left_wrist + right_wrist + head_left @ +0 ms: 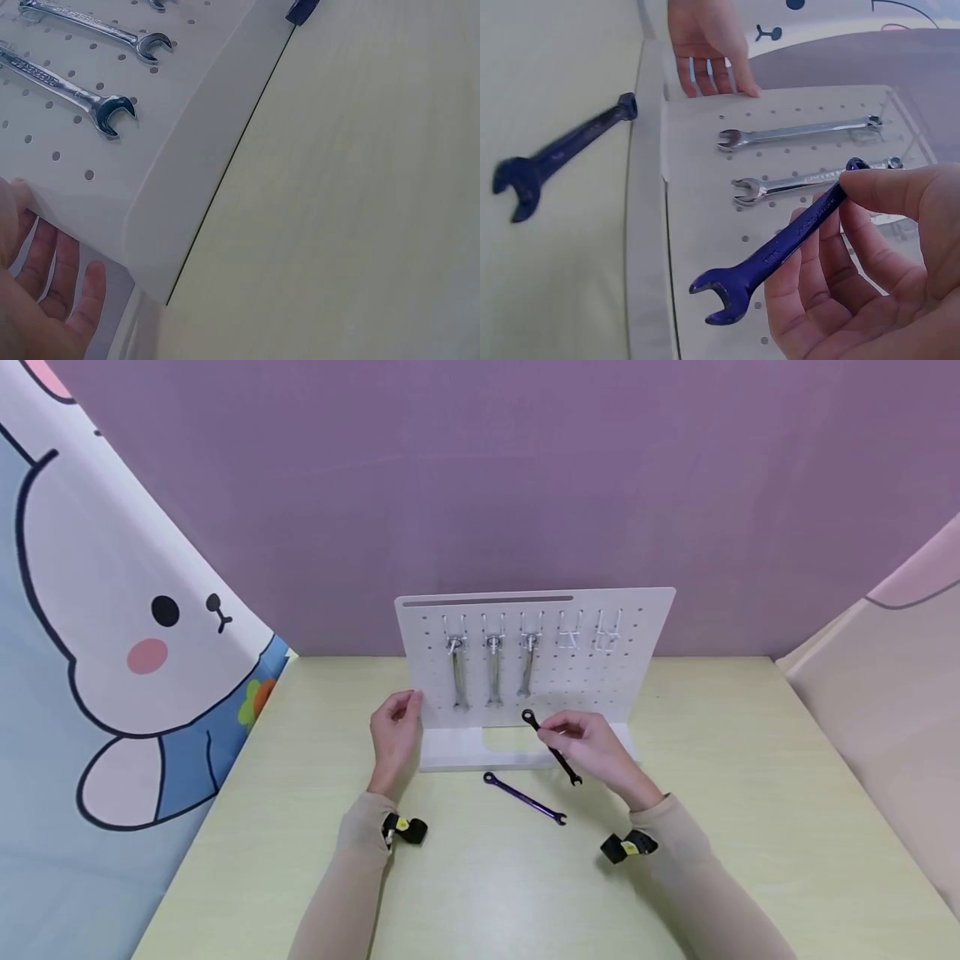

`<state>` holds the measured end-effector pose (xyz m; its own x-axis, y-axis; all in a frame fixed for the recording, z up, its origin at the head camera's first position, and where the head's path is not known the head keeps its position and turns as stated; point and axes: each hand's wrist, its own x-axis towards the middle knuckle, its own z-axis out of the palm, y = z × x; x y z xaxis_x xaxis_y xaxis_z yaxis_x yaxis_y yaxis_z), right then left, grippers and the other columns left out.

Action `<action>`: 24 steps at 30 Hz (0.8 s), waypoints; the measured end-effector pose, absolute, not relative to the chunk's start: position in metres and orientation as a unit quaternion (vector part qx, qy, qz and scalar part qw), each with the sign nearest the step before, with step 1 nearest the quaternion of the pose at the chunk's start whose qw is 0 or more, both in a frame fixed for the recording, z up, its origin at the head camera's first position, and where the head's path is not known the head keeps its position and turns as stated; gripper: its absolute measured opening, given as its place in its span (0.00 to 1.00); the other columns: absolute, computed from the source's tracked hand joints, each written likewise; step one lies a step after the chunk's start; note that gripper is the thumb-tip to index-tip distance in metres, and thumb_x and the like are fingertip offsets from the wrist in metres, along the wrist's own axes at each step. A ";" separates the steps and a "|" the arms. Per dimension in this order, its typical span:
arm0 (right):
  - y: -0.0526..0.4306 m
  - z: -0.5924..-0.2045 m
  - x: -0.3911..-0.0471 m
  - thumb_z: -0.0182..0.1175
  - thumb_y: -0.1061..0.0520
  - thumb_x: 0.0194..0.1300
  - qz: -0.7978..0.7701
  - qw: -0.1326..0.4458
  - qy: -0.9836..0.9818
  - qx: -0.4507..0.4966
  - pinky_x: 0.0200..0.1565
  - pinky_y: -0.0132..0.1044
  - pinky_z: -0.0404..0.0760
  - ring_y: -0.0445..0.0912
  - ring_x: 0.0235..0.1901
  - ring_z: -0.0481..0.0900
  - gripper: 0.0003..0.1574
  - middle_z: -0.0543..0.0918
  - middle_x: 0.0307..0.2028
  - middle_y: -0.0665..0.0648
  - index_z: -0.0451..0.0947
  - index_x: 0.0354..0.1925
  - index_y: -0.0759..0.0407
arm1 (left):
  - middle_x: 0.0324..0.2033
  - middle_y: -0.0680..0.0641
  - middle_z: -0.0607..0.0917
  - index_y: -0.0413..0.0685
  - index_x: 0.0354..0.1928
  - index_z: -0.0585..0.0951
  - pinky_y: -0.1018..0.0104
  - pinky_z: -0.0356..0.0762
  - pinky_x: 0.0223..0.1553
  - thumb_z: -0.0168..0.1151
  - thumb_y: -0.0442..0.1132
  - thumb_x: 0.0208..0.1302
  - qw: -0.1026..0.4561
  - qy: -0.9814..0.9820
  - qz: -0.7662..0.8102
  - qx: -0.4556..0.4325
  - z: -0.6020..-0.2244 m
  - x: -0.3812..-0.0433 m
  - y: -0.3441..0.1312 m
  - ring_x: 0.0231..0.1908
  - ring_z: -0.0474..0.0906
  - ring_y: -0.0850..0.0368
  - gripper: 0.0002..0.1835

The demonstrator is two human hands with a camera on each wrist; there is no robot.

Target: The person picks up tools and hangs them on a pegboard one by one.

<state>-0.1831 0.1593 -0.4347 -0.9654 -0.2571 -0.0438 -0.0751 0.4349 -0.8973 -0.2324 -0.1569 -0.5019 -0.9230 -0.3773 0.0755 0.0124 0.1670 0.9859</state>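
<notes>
From the head view, both forearms reach forward over the table [480, 893], sleeves running up from the lower edge. The left hand [396, 731] is up at the left edge of the white pegboard [577, 685], thumb side toward it, wrist low. Across on the right, the right hand [588, 747] angles in, and its grip is narrow: thumb and fingers pinch the dark purple wrench [562, 761], held slantwise before the board's lower part, ring end up and to the left, open end down to the right. The second purple wrench [525, 797] lies on the table just in front of the board's base [453, 749]. Three silver wrenches [494, 677] hang from hooks, with two more wire hooks [568, 631] to their right.

Over to the left wrist view: here's that left grip on the board's edge, thumb at the front face, fingers loosely bent and reaching behind it. Two silver wrenches show clearly, open ends pointing away from the hand.

And the right wrist view, close in! Thumb and forefinger clasp the held wrench near its ring end, the other fingers bent beneath, palm in sight. Its open end juts clear of the hand, the table's wrench well apart from it; beyond, the left hand's thumb touches the board's edge.
</notes>
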 end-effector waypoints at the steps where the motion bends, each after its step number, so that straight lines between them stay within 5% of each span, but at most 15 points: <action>1: 0.160 -0.434 -0.183 0.66 0.53 0.75 -0.525 0.087 0.841 -0.095 0.43 0.35 0.79 0.46 0.40 0.83 0.16 0.89 0.48 0.68 0.86 0.51 0.63 | 0.42 0.45 0.87 0.44 0.51 0.88 0.69 0.76 0.44 0.65 0.49 0.77 0.156 -0.749 -0.633 0.122 -0.502 -0.232 -0.157 0.42 0.78 0.55 0.16; 8: 0.163 -0.428 -0.188 0.64 0.54 0.77 -0.555 0.073 0.824 -0.086 0.41 0.34 0.84 0.43 0.40 0.83 0.17 0.89 0.45 0.61 0.84 0.54 0.67 | 0.41 0.45 0.87 0.43 0.50 0.88 0.69 0.76 0.43 0.65 0.49 0.77 0.161 -0.751 -0.630 0.117 -0.503 -0.233 -0.157 0.41 0.78 0.56 0.16; 24: 0.166 -0.412 -0.188 0.64 0.53 0.77 -0.590 0.037 0.804 -0.058 0.44 0.35 0.86 0.42 0.40 0.82 0.21 0.87 0.46 0.62 0.82 0.55 0.71 | 0.39 0.45 0.87 0.43 0.49 0.89 0.70 0.75 0.43 0.66 0.48 0.77 0.171 -0.750 -0.628 0.114 -0.503 -0.233 -0.157 0.40 0.78 0.56 0.15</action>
<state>-0.1881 0.1655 -0.4123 -0.9904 -0.1377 0.0094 -0.0502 0.2960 -0.9539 -0.2332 -0.1574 -0.5030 -0.9155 -0.3859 0.1142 0.0446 0.1848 0.9818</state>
